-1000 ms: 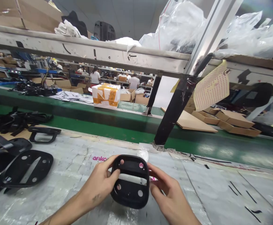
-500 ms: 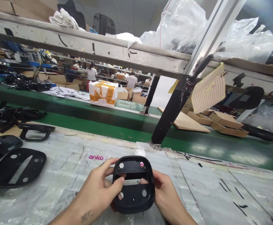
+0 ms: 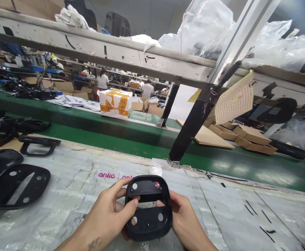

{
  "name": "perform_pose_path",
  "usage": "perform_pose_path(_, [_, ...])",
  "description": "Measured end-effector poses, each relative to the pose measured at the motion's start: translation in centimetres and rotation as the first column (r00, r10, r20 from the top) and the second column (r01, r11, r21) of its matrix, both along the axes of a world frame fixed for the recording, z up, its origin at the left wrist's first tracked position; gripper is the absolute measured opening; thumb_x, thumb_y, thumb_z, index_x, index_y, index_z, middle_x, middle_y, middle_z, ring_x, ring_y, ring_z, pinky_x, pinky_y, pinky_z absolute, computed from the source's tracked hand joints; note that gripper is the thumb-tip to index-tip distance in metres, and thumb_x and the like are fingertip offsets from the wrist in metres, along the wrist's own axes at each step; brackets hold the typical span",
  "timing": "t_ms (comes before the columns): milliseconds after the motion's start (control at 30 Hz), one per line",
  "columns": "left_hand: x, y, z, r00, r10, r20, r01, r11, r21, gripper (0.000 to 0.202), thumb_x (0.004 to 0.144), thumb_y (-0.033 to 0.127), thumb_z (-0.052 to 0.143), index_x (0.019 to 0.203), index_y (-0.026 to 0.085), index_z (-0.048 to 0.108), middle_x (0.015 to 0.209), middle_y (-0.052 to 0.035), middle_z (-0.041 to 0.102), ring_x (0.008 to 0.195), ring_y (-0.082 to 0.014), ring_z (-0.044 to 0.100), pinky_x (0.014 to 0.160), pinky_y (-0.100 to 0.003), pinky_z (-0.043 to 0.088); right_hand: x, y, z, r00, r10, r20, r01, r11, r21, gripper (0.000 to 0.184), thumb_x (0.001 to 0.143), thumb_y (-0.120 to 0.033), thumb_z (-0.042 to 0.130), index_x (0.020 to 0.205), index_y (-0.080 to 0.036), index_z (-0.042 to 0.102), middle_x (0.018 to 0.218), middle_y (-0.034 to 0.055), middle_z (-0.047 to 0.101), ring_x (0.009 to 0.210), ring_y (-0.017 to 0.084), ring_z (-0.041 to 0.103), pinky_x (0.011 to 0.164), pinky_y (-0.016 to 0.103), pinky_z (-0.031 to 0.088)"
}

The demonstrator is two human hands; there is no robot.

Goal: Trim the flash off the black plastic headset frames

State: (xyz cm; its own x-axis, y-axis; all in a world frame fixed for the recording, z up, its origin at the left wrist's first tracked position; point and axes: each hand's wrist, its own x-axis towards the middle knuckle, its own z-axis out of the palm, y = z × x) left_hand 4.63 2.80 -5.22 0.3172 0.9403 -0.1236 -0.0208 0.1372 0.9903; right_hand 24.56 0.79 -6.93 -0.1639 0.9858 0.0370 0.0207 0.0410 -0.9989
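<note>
Both my hands hold a black plastic plate (image 3: 148, 223) with round holes and a wide slot, low in the middle of the view. My left hand (image 3: 109, 216) grips its left edge, thumb pressed on the front by the slot. My right hand (image 3: 182, 218) wraps the right edge, fingers reaching through the slot from behind. The plate is tilted up toward me above the worktable (image 3: 71, 188), which is covered in clear plastic sheet printed "anko".
More black plates (image 3: 15, 186) and a black handle (image 3: 38, 144) lie at the left. A green conveyor belt (image 3: 131, 146) runs behind the table, with a taped white box (image 3: 115, 103) and flat cardboard (image 3: 212, 136). A black post (image 3: 191, 125) stands just beyond the table. People work far behind.
My right hand has closed round the plate's right edge, fingers now through the slot. The plate sits slightly lower and more upright, and the view has shifted a little right.
</note>
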Motion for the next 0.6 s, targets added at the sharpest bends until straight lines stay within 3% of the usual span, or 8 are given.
perform_pose_path(100, [-0.5,0.8,0.2,0.996,-0.013,0.087,0.024,0.99,-0.137,0.058,0.08,0.038,0.068,0.128,0.019,0.041,0.109,-0.0132,0.067,0.049,-0.017,0.067,0.037,-0.026,0.055,0.0,0.2,0.6,0.996,-0.082,0.032,0.082,0.997,0.001,0.039,0.079,-0.047,0.072,0.105,-0.018,0.071,0.091,0.006,0.07,0.081,0.02,0.062,0.074,0.029,0.048])
perform_pose_path(200, [-1.4,2.0,0.0,0.951,-0.042,0.305,0.148,0.93,-0.336,0.054,0.089,0.037,0.058,0.135,0.017,0.036,0.093,-0.0113,0.071,0.05,-0.0148,0.067,0.043,-0.021,0.054,-0.1,0.5,1.1,0.984,-0.177,0.032,0.179,0.982,-0.053,0.04,0.075,-0.05,0.074,0.088,-0.012,0.071,0.075,0.0045,0.067,0.062,0.015,0.06,0.063,0.027,0.049])
perform_pose_path(267, [-1.9,2.6,-0.3,0.898,-0.045,0.437,0.234,0.89,-0.39,0.048,0.093,0.037,0.051,0.133,0.013,0.041,0.091,-0.0132,0.071,0.049,-0.0119,0.065,0.044,-0.018,0.053,-0.1,0.8,1.1,0.983,-0.179,-0.047,0.172,0.978,-0.12,0.043,0.076,-0.052,0.073,0.085,-0.01,0.069,0.073,0.0046,0.066,0.056,0.013,0.06,0.059,0.027,0.051])
perform_pose_path(433, [-2.1,3.0,-0.6,0.894,-0.021,0.448,0.208,0.904,-0.373,0.046,0.093,0.036,0.052,0.133,0.015,0.042,0.093,-0.0131,0.07,0.051,-0.0107,0.063,0.046,-0.018,0.052,0.1,1.2,-0.3,0.945,-0.164,-0.284,0.082,0.956,-0.281,0.048,0.075,-0.051,0.075,0.094,-0.007,0.068,0.081,0.0098,0.07,0.064,0.015,0.064,0.063,0.029,0.055])
perform_pose_path(600, [-1.6,2.4,0.1,0.926,-0.057,0.374,0.175,0.941,-0.289,0.054,0.087,0.031,0.063,0.134,0.019,0.038,0.093,-0.0088,0.069,0.058,-0.0128,0.062,0.049,-0.021,0.05,0.6,1.4,-1.4,0.909,-0.202,-0.363,0.06,0.928,-0.367,0.044,0.076,-0.046,0.076,0.094,-0.006,0.067,0.081,0.0097,0.069,0.063,0.015,0.064,0.061,0.028,0.055])
